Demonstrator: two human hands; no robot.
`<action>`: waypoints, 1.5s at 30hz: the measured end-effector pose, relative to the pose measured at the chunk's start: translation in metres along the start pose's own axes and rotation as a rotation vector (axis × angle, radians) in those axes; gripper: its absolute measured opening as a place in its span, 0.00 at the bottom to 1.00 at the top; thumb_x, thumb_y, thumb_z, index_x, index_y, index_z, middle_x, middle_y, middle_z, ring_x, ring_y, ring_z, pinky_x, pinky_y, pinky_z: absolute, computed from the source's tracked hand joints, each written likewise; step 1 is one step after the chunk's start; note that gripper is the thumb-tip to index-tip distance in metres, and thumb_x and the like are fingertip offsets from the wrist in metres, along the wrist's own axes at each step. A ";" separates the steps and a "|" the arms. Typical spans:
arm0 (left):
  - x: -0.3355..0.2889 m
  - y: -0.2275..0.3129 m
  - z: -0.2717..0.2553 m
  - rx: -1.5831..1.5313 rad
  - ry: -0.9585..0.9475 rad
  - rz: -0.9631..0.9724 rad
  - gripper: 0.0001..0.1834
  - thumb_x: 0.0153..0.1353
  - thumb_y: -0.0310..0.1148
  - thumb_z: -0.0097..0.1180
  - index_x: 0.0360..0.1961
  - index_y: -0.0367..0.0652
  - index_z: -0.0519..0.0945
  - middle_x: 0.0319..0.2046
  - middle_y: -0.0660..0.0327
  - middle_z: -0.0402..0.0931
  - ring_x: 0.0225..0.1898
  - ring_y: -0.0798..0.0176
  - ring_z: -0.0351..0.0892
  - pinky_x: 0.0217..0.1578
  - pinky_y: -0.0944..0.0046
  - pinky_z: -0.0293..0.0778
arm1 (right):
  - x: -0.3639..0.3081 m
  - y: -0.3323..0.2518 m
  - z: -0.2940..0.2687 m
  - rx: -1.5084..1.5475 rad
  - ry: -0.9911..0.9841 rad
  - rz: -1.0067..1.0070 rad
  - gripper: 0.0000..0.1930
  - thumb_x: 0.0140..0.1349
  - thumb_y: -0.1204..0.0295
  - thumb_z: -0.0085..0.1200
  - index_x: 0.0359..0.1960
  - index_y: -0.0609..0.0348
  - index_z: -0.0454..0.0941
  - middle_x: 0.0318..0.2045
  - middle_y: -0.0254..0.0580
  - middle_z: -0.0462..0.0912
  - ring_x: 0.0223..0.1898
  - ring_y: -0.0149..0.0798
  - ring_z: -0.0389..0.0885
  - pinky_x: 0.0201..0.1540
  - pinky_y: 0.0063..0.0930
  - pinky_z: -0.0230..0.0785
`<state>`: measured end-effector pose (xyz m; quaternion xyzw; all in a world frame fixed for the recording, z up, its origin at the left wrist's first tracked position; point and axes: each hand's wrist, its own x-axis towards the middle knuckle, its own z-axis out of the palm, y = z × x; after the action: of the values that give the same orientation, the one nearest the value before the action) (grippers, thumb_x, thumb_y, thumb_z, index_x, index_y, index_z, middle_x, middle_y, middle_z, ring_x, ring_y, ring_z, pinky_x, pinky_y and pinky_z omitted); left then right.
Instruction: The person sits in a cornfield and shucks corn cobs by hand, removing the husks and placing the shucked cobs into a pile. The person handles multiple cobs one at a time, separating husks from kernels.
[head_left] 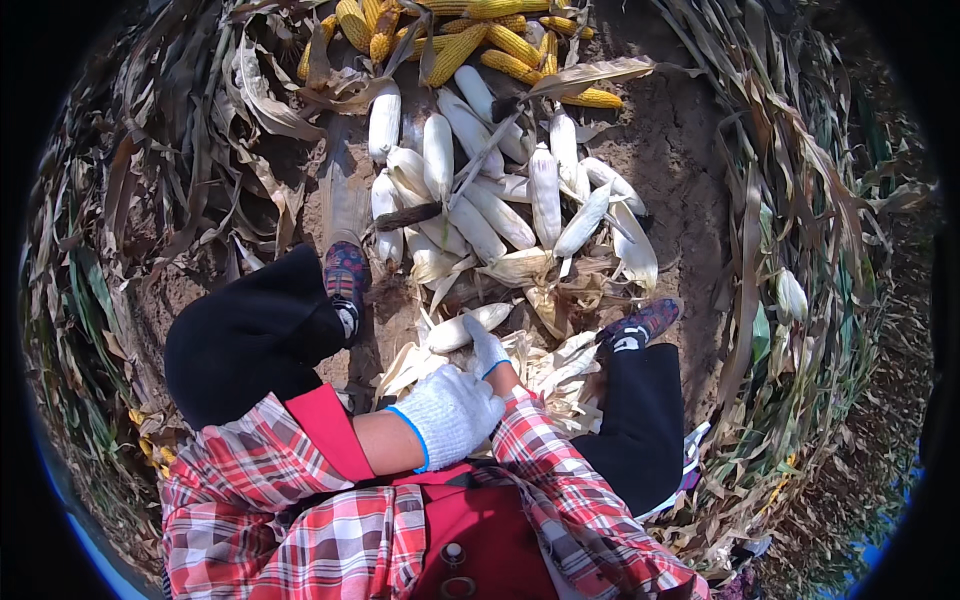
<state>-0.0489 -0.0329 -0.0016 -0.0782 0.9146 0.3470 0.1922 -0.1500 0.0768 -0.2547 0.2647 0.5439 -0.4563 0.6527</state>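
Note:
In front of me, between my knees, an ear of corn in pale husk (452,335) lies aslant above a layer of stripped husk. My right hand (487,354), in a white knit glove, is at its near side, its digits closed against it. Lower and nearer to my body is my left hand (450,408), gloved in white with a blue cuff. Its back faces up and its fingers curl under, so whatever they grip is hidden. Loose pale husks (565,362) spread on both sides of the hands.
Beyond my feet, several husk-covered ears (480,228) lie heaped on brown soil. Bare yellow cobs (460,50) are piled at the far end. Dry corn stalks (120,200) bank up on the left, and more stalks (800,200) on the right. My shoes (345,268) flank the work spot.

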 end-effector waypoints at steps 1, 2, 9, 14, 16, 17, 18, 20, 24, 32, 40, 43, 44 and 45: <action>0.001 -0.002 -0.002 0.036 0.032 -0.042 0.14 0.50 0.39 0.60 0.35 0.42 0.77 0.30 0.55 0.78 0.34 0.52 0.82 0.32 0.53 0.76 | -0.003 -0.007 0.002 -0.158 -0.085 -0.004 0.27 0.62 0.58 0.61 0.58 0.60 0.71 0.49 0.47 0.79 0.47 0.44 0.79 0.47 0.42 0.76; 0.003 -0.005 0.004 0.071 0.063 -0.085 0.16 0.49 0.41 0.62 0.35 0.42 0.77 0.30 0.55 0.77 0.34 0.52 0.82 0.32 0.53 0.76 | -0.006 -0.015 0.004 -0.317 -0.168 -0.008 0.27 0.62 0.61 0.61 0.59 0.61 0.70 0.49 0.46 0.79 0.46 0.41 0.80 0.44 0.37 0.76; 0.014 -0.029 -0.024 -0.167 0.550 -0.230 0.25 0.49 0.44 0.67 0.44 0.40 0.77 0.43 0.52 0.76 0.43 0.43 0.79 0.44 0.49 0.76 | -0.082 -0.086 0.053 -0.581 -0.396 -0.251 0.19 0.73 0.73 0.36 0.64 0.58 0.62 0.57 0.42 0.75 0.53 0.38 0.76 0.57 0.31 0.71; 0.014 -0.037 -0.046 -0.677 0.711 -0.573 0.37 0.49 0.48 0.67 0.56 0.38 0.72 0.53 0.46 0.72 0.54 0.45 0.75 0.55 0.52 0.71 | -0.155 -0.127 0.080 -1.179 -0.371 -0.633 0.29 0.62 0.72 0.56 0.65 0.64 0.64 0.57 0.43 0.76 0.55 0.33 0.74 0.60 0.30 0.66; 0.020 -0.044 -0.035 -0.785 0.746 -0.593 0.38 0.51 0.51 0.66 0.56 0.35 0.72 0.50 0.45 0.76 0.51 0.47 0.79 0.52 0.54 0.73 | -0.188 -0.129 0.092 -1.062 -0.409 -0.542 0.32 0.60 0.63 0.61 0.63 0.65 0.66 0.57 0.43 0.76 0.55 0.33 0.73 0.60 0.29 0.65; 0.022 -0.046 -0.034 -0.902 0.715 -0.580 0.39 0.51 0.53 0.66 0.56 0.35 0.72 0.48 0.44 0.77 0.49 0.47 0.80 0.51 0.53 0.74 | -0.194 -0.133 0.088 -1.149 -0.422 -0.613 0.32 0.60 0.62 0.61 0.63 0.64 0.66 0.57 0.44 0.76 0.56 0.34 0.73 0.61 0.30 0.64; 0.025 -0.048 -0.030 -1.020 0.678 -0.572 0.40 0.50 0.55 0.66 0.55 0.34 0.72 0.46 0.43 0.79 0.47 0.46 0.81 0.49 0.53 0.76 | -0.200 -0.136 0.087 -1.235 -0.438 -0.676 0.33 0.59 0.61 0.61 0.63 0.64 0.66 0.57 0.44 0.76 0.56 0.35 0.73 0.62 0.31 0.63; 0.033 -0.052 -0.021 -1.377 0.528 -0.285 0.39 0.50 0.54 0.68 0.52 0.32 0.75 0.45 0.46 0.80 0.44 0.57 0.81 0.44 0.58 0.77 | -0.219 -0.145 0.090 -1.347 -0.513 -0.586 0.33 0.58 0.61 0.62 0.63 0.63 0.67 0.57 0.44 0.76 0.57 0.36 0.72 0.63 0.32 0.62; 0.037 -0.056 -0.005 -1.390 0.599 -0.355 0.29 0.56 0.44 0.66 0.52 0.35 0.75 0.44 0.55 0.80 0.43 0.64 0.79 0.45 0.61 0.76 | -0.217 -0.150 0.091 -1.374 -0.548 -0.539 0.32 0.59 0.62 0.62 0.63 0.63 0.69 0.57 0.43 0.77 0.58 0.36 0.72 0.63 0.33 0.62; 0.020 -0.071 -0.046 -1.587 0.955 -0.347 0.24 0.60 0.43 0.64 0.50 0.36 0.76 0.40 0.61 0.78 0.40 0.67 0.76 0.43 0.64 0.75 | -0.201 -0.178 0.091 -1.319 -0.293 -0.557 0.26 0.67 0.57 0.53 0.61 0.58 0.71 0.51 0.49 0.80 0.49 0.45 0.81 0.50 0.37 0.73; 0.015 -0.087 -0.049 -1.399 0.920 -0.631 0.23 0.59 0.41 0.66 0.50 0.37 0.76 0.39 0.59 0.78 0.38 0.67 0.77 0.40 0.63 0.76 | -0.194 -0.176 0.082 -2.073 -0.022 -0.747 0.23 0.62 0.55 0.54 0.56 0.49 0.75 0.44 0.54 0.83 0.49 0.56 0.80 0.51 0.47 0.72; 0.014 -0.087 -0.047 -1.449 0.941 -0.615 0.23 0.59 0.40 0.66 0.50 0.38 0.76 0.39 0.59 0.78 0.38 0.67 0.77 0.39 0.63 0.76 | -0.201 -0.178 0.091 -1.746 0.139 -0.911 0.22 0.60 0.64 0.58 0.56 0.51 0.74 0.42 0.54 0.84 0.47 0.56 0.81 0.50 0.46 0.73; 0.014 -0.086 -0.045 -1.474 0.954 -0.613 0.23 0.59 0.40 0.66 0.50 0.38 0.76 0.39 0.59 0.78 0.38 0.67 0.77 0.39 0.63 0.76 | -0.201 -0.181 0.089 -1.729 0.116 -0.977 0.24 0.59 0.64 0.60 0.57 0.53 0.74 0.46 0.54 0.83 0.49 0.55 0.81 0.52 0.43 0.72; 0.014 -0.085 -0.047 -1.472 0.921 -0.570 0.23 0.59 0.40 0.65 0.50 0.37 0.76 0.39 0.60 0.78 0.38 0.67 0.77 0.39 0.63 0.76 | -0.200 -0.183 0.089 -1.685 0.068 -1.015 0.25 0.59 0.63 0.61 0.57 0.55 0.74 0.48 0.54 0.82 0.51 0.54 0.80 0.53 0.41 0.72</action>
<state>-0.0525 -0.1276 -0.0264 -0.5348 0.3945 0.7166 -0.2117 -0.2682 -0.0177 -0.0126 -0.5391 0.7589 -0.1374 0.3384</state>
